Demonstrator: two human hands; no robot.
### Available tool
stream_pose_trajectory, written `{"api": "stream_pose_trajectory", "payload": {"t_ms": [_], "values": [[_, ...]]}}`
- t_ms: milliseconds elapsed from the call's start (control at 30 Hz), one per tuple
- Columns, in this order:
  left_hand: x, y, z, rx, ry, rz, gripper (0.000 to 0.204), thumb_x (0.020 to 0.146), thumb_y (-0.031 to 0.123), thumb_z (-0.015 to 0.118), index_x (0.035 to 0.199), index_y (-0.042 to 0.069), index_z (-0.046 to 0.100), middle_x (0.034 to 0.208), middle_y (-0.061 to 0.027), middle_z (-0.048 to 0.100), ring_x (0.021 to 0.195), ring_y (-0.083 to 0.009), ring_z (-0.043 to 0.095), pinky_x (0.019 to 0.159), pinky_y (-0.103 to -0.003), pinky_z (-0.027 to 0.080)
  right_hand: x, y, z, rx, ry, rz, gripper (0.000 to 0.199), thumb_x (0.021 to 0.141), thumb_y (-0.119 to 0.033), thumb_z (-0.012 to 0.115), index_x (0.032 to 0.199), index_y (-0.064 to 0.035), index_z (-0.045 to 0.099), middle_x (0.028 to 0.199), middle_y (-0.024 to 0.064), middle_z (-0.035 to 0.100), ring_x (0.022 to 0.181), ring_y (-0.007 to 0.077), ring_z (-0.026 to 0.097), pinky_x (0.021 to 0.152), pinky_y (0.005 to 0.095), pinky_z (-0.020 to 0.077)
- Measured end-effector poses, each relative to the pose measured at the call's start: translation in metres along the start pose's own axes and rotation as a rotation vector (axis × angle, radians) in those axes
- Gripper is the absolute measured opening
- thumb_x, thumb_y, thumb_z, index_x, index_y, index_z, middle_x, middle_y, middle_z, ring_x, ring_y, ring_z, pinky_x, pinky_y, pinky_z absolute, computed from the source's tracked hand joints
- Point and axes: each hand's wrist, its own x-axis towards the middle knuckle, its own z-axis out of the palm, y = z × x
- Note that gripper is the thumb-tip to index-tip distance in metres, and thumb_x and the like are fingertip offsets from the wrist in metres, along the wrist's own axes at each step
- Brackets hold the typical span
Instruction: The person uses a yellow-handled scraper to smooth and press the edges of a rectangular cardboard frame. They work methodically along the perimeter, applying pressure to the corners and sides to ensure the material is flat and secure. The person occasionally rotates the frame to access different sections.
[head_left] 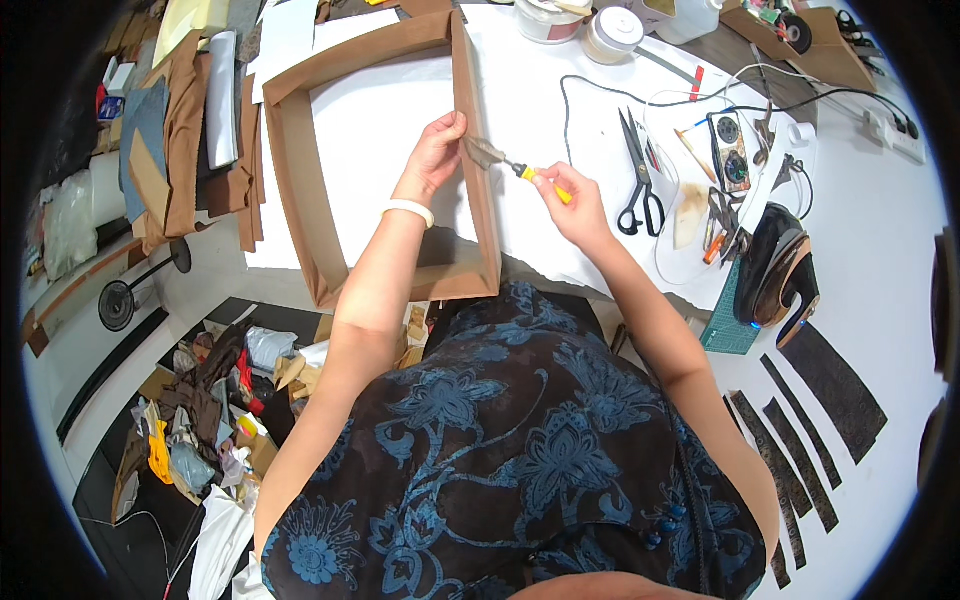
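Note:
A large rectangular open frame with brown walls (283,175) lies on the white-covered table in front of me. My left hand (437,150) reaches across its inside, and its fingers close on the right wall near the top edge. My right hand (575,208), just right of that wall, grips a tool with a yellow and black handle (530,173). The tool's flat metal blade (484,152) points left and meets the wall beside my left fingers. Whether the blade presses on the wall or hovers over it, I cannot tell.
Black scissors (640,180), a power strip (729,150) and a dark clothes iron (770,265) stand or lie to the right. Dark strips (800,460) lie beyond. White tubs (612,36) line the back. Brown sheets (185,140) are piled left, scraps (200,400) below. A black cord (565,110) crosses the table.

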Motion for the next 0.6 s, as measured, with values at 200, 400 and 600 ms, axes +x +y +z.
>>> {"api": "stream_pose_trajectory", "payload": {"t_ms": [200, 400, 600], "values": [[0.002, 0.003, 0.040, 0.026, 0.197, -0.053, 0.012, 0.098, 0.020, 0.065, 0.099, 0.008, 0.065, 0.095, -0.0012, 0.069, 0.088, -0.0134, 0.066, 0.086, -0.031, 0.056, 0.066, -0.012, -0.011, -0.044, -0.010, 0.027, 0.019, 0.096, -0.023, 0.068, 0.096, -0.0039, 0.067, 0.060, 0.0063, 0.059, 0.054, 0.0098, 0.050, 0.052, 0.0286, 0.0412], [0.002, -0.004, 0.012, 0.003, 0.115, -0.006, 0.012, 0.099, 0.018, 0.063, 0.091, 0.009, 0.062, 0.092, -0.0024, 0.067, 0.085, -0.0140, 0.066, 0.084, -0.030, 0.057, 0.027, -0.011, -0.021, -0.209, -0.060, -0.142, 0.019, 0.095, -0.027, 0.067, 0.093, -0.0084, 0.068, 0.058, 0.0111, 0.060, 0.049, 0.0240, 0.059, 0.050, 0.0358, 0.0440], [-0.001, 0.009, 0.041, 0.011, 0.213, -0.055, 0.009, 0.097, 0.016, 0.066, 0.092, 0.008, 0.064, 0.092, -0.0015, 0.068, 0.085, -0.0130, 0.065, 0.084, -0.030, 0.056, 0.085, -0.046, -0.030, -0.461, -0.081, -0.098, 0.021, 0.095, -0.032, 0.065, 0.091, -0.0124, 0.070, 0.056, 0.0129, 0.060, 0.052, 0.0352, 0.062, 0.050, 0.0430, 0.0468]]}}
